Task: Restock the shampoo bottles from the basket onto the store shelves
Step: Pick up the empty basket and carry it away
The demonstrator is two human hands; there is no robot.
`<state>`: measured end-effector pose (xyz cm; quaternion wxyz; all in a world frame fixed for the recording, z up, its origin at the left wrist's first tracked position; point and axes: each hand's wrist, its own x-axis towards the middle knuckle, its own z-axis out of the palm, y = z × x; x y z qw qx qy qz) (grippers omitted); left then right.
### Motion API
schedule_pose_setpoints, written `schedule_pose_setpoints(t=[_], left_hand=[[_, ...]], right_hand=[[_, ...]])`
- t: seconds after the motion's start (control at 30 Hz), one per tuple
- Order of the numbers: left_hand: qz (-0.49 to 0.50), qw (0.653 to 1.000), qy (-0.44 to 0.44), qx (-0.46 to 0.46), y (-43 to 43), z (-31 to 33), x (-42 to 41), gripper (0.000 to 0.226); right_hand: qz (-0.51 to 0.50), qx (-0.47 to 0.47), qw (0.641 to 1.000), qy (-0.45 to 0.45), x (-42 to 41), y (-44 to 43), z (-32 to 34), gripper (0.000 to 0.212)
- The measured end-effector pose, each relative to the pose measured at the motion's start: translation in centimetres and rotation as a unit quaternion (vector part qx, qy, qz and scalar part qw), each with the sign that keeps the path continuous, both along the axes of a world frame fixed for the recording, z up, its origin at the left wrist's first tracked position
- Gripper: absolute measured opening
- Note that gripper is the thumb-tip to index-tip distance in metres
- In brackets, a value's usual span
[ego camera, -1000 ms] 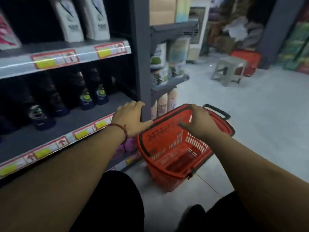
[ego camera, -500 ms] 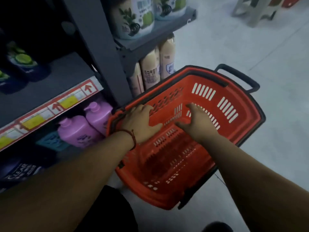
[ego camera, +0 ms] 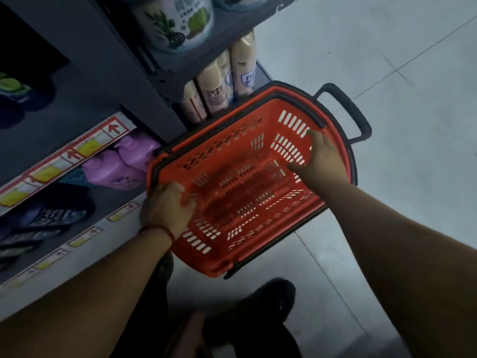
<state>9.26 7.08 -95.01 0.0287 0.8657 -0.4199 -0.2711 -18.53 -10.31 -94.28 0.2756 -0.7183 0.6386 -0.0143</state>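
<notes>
A red plastic basket (ego camera: 247, 161) with black handles sits tilted over the floor beside the shelves; I see nothing inside it. My left hand (ego camera: 167, 208) grips its near-left rim, fingers curled over the edge. My right hand (ego camera: 321, 158) holds the inner wall at the far-right rim. Pink bottles (ego camera: 121, 164) stand on the low shelf just left of the basket. Dark bottles (ego camera: 46, 220) lie further left. A dark bottle with a green cap (ego camera: 13, 89) stands on the shelf above.
A grey shelf post (ego camera: 108, 60) rises left of the basket. Cream bottles (ego camera: 222, 81) and a white tub (ego camera: 175, 21) fill the end shelves behind it. Pale tiled floor (ego camera: 387, 60) spreads to the right. My dark shoe (ego camera: 265, 303) is below the basket.
My view tipped down from the shelves to the basket. My left hand left the shelf edge and took the basket's near-left rim; my right hand slid to the far-right wall.
</notes>
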Motion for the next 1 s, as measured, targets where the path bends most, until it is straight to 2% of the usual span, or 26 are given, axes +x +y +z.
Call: schedule_pose_setpoints(t=[0.07, 0.13, 0.2, 0.23, 0.27, 0.33, 0.47, 0.57, 0.67, 0.73, 0.83, 0.9, 1.0], left_hand=[[0.079, 0.993, -0.07, 0.048, 1.7, -0.4, 0.6, 0.058], [0.22, 0.965, -0.087, 0.113, 3.2, -1.5, 1.0, 0.092], [0.365, 0.92, 0.019, 0.143, 4.2, -2.9, 0.8, 0.113], [0.412, 0.897, 0.087, 0.135, 4.6, -3.8, 0.8, 0.113], [0.429, 0.884, 0.137, 0.126, 4.7, -4.5, 0.7, 0.1], [0.418, 0.888, 0.158, 0.112, 4.7, -5.6, 0.0, 0.072], [0.417, 0.898, 0.107, 0.086, 3.2, -6.1, -0.8, 0.078], [0.391, 0.912, 0.095, 0.076, 1.5, -4.8, -0.5, 0.053], [0.318, 0.942, 0.101, 0.046, -2.1, -2.6, -0.8, 0.033], [0.254, 0.958, 0.127, 0.052, -5.4, -1.2, -1.1, 0.024], [0.207, 0.96, 0.183, 0.038, -12.0, 2.2, -3.4, 0.043], [0.165, 0.96, 0.225, 0.009, -16.5, 8.5, -8.5, 0.047], [0.078, 0.957, 0.28, -0.021, -23.1, 16.9, -15.6, 0.03]], right_hand=[[0.049, -0.021, 0.998, 0.035, -1.0, -1.3, 0.0, 0.093], [0.067, -0.048, 0.995, 0.05, -2.0, -2.7, -0.5, 0.094], [0.041, -0.055, 0.997, 0.042, -2.8, -4.1, -1.6, 0.097], [0.023, -0.045, 0.998, 0.043, -2.9, -4.8, -2.1, 0.1], [0.007, -0.035, 0.998, 0.05, -3.0, -5.5, -2.8, 0.103], [-0.003, -0.027, 0.996, 0.086, -3.1, -6.5, -4.0, 0.108], [0.01, -0.021, 0.987, 0.162, -3.8, -7.3, -4.9, 0.101], [-0.042, 0.013, 0.987, 0.154, -6.1, -5.6, -4.4, 0.093], [-0.125, 0.038, 0.981, 0.142, -10.3, -3.4, -2.5, 0.083], [-0.178, 0.041, 0.974, 0.137, -13.6, -2.2, 0.0, 0.076], [-0.272, 0.04, 0.953, 0.128, -18.8, -0.9, 5.7, 0.062], [-0.336, 0.036, 0.932, 0.13, -22.6, 0.0, 10.5, 0.057], [-0.419, 0.022, 0.899, 0.125, -28.4, 1.2, 18.2, 0.056]])
